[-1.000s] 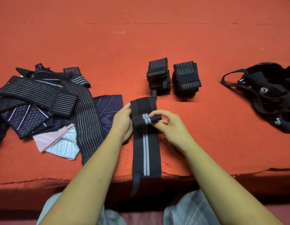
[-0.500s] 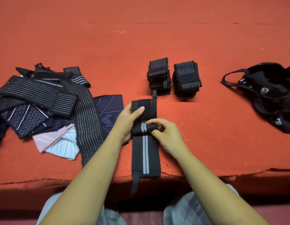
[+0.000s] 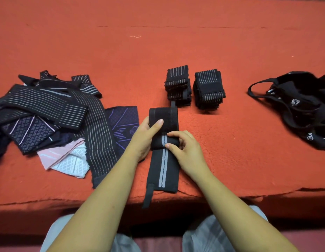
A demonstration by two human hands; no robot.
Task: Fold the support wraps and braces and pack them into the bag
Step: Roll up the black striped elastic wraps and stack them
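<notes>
**Mid-fold on the striped wrist wrap**

My left hand (image 3: 145, 137) gripped the left edge of the doubled-over part, thumb laid across its top. My right hand (image 3: 187, 151) pinched the fold line with curled fingers, right at the grey stripe. Between them lay the black wrist wrap (image 3: 163, 166), folded over at its far end. Its near half lay flat on the orange surface (image 3: 158, 42), and its thin loop strap (image 3: 148, 197) hung over the front edge.

I judged the elastic likely to spring open if either pinch loosened. A skewed fold would leave the bundle lopsided, and the dangling strap could drag the tail off the edge.

Just beyond stood two folded bundles (image 3: 209, 90). The pile of unfolded wraps (image 3: 54, 113) lay to the left, and the black bag (image 3: 299, 106) well apart on the right.
</notes>
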